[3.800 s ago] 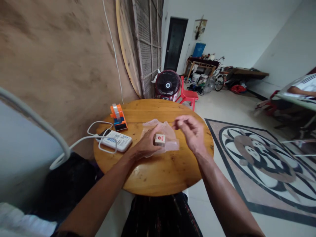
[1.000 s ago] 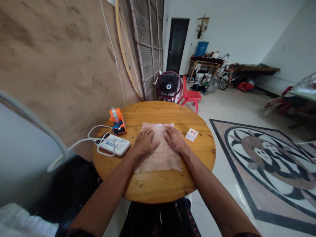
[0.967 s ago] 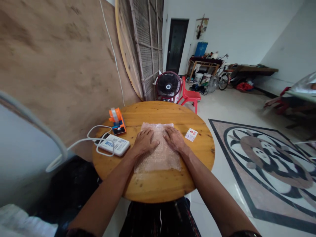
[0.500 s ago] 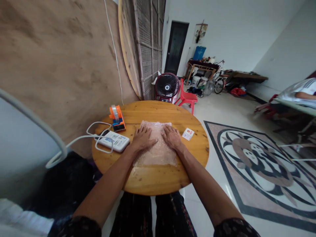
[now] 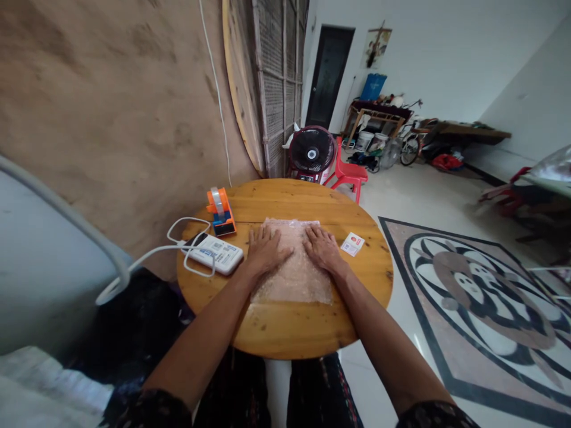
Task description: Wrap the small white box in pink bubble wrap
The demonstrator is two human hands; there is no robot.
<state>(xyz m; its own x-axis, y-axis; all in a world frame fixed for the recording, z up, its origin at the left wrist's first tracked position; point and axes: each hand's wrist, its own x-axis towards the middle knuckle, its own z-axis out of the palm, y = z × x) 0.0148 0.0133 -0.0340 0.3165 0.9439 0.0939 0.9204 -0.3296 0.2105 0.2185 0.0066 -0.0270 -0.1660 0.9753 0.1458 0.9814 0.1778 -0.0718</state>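
Note:
A sheet of clear bubble wrap (image 5: 292, 282) lies flat on the round wooden table (image 5: 285, 333) in front of me. My left hand (image 5: 267, 251) rests palm down on its left side, fingers spread and thumb pointing inward. On the right side my right hand (image 5: 322, 246) also lies flat, fingers stretched out. Between the two hands a strip of the wrap shows. Beyond my left hand stands an orange and blue tape dispenser (image 5: 222, 212) with a roll of clear tape. Right of my right hand is a small white and red card or packet (image 5: 352, 244).
A white power bank-like box (image 5: 216, 254) with a looped white cable sits at the table's left. Past the far edge stand a black fan (image 5: 312, 151) and a red plastic chair (image 5: 350, 169). A brown wall (image 5: 134, 119) rises on the left.
The view has shifted slightly, so the table and things appear a little further right. Both hands stay flat on the bubble wrap in the same places.

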